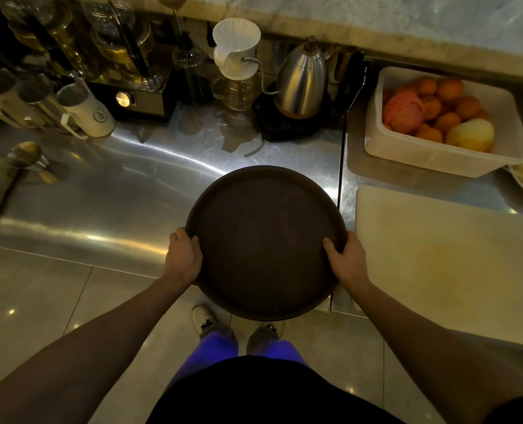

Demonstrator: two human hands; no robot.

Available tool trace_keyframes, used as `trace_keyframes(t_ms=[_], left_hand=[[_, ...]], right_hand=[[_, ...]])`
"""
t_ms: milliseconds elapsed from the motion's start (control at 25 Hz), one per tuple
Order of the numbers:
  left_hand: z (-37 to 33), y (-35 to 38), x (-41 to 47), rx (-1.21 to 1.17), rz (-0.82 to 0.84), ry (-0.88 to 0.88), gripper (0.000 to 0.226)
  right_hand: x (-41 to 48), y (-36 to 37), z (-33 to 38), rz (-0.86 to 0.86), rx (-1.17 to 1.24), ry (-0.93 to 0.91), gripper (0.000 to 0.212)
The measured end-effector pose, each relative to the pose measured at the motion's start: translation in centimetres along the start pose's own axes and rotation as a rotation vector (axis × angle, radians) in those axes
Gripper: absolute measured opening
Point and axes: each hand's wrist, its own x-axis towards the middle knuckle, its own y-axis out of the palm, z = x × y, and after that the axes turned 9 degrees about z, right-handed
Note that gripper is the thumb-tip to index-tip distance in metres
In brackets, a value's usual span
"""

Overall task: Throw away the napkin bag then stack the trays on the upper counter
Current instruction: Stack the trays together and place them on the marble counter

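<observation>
Both hands grasp one round dark tray (264,240), left hand (183,257) on its rim at 9 o'clock, right hand (347,261) at 3. Tray sits mid-frame, overhanging the steel counter's (107,191) near edge. No napkin bag visible, probably binned already. Marble upper counter (376,22) at 12 o'clock shows no trays; stacking apparently not begun.

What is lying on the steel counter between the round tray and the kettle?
Nothing: the head view shows bare steel counter between the tray and kettle.
</observation>
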Motion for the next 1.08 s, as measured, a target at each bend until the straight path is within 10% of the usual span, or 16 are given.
trace_keyframes(t_ms=[1080], left_hand=[[4.5, -20.0, -7.5, -0.327, -0.266, 0.346, 0.036]], right_hand=[[-13.0, 2.4, 17.7, -0.271, 0.124, -0.342, 0.033]])
